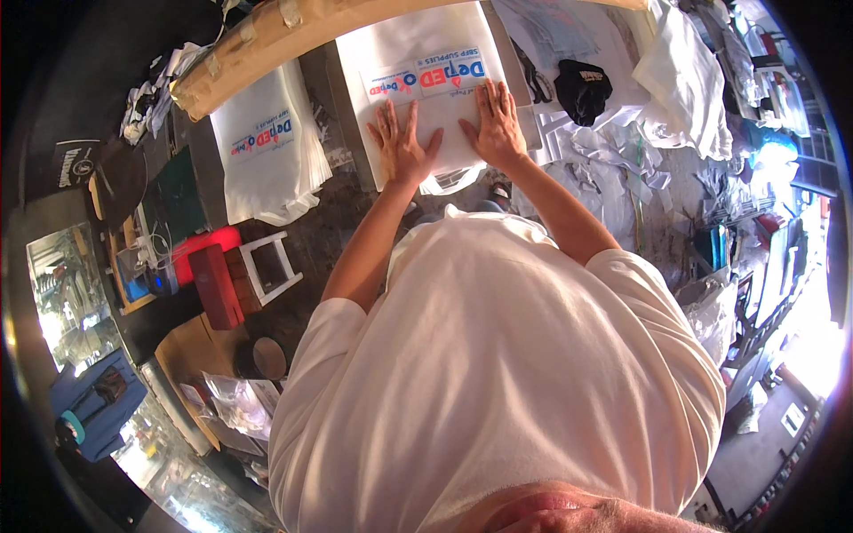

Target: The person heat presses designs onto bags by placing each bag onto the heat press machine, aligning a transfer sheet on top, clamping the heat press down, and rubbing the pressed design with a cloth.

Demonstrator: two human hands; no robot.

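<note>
A white sheet [418, 35] with blue and red printing lies flat on a dark board [524, 124] in front of me; whether it is cloth or plastic I cannot tell. My left hand [404, 149] rests on its near left part, palm down with fingers spread. To the right, my right hand [498, 126] presses on the same sheet, fingers stretched out over the edge of the print. Neither hand grips anything. Left of the board hangs or lies a pile of similar printed white sheets [258, 178], fanned at its edge.
A taped brown beam [267, 40] arches across the far side. White cloth [684, 98] and a black cloth [583, 91] lie at the right. Scraps litter the floor [613, 186] there. A white stool-like frame [271, 268] and a red box [216, 286] stand at left.
</note>
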